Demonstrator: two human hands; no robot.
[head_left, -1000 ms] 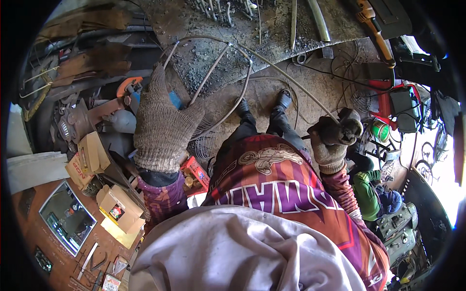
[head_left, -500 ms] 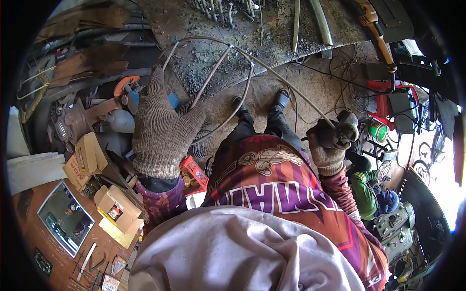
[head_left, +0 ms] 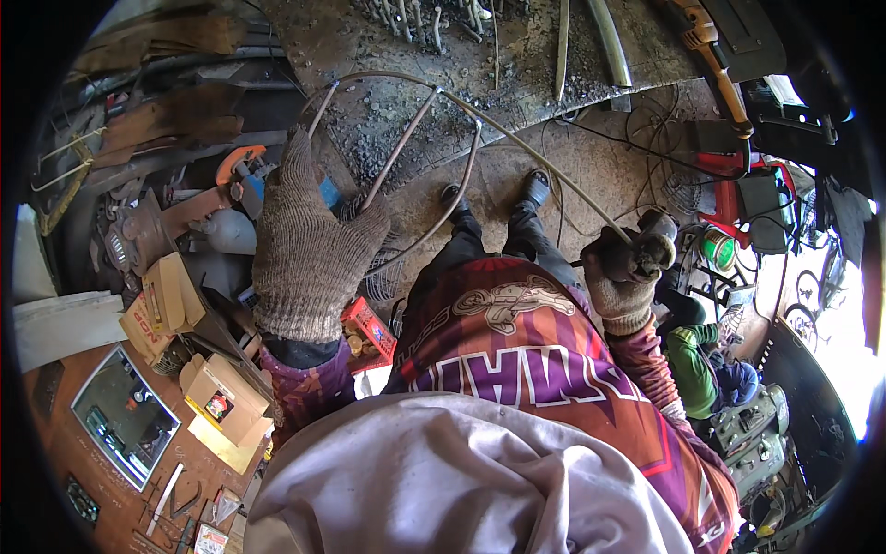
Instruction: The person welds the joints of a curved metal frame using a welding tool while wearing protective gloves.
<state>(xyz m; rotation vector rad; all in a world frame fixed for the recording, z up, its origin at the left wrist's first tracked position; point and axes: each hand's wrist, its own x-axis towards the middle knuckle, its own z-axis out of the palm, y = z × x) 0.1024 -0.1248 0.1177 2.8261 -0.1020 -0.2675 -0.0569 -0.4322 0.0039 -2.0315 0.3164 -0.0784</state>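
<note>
My left hand (head_left: 318, 235), in a grey-brown knit glove, is closed round the lower part of a bent metal-rod frame (head_left: 401, 148). Its thumb and fingers hide part of the rods. The frame's curved top and spoke-like pieces rise over the floor and workbench. From a top joint, a long thin metal rod (head_left: 544, 166) slants down to my right hand (head_left: 620, 277). That hand, also gloved, is closed round a dark, rounded piece (head_left: 652, 249) at the rod's near end. The kind of piece and the exact grip are hard to make out.
A grit-strewn workbench (head_left: 526, 55) lies ahead, with metal strips and an orange angle grinder (head_left: 706, 42). Cables (head_left: 646, 152) cross the floor. Cardboard boxes (head_left: 221, 397) and a mirror (head_left: 126, 415) lie left. A person in green (head_left: 692, 369) is at right.
My right hand has shifted slightly left, bringing the rod's near end and the dark piece along. My left hand and the frame have barely moved.
</note>
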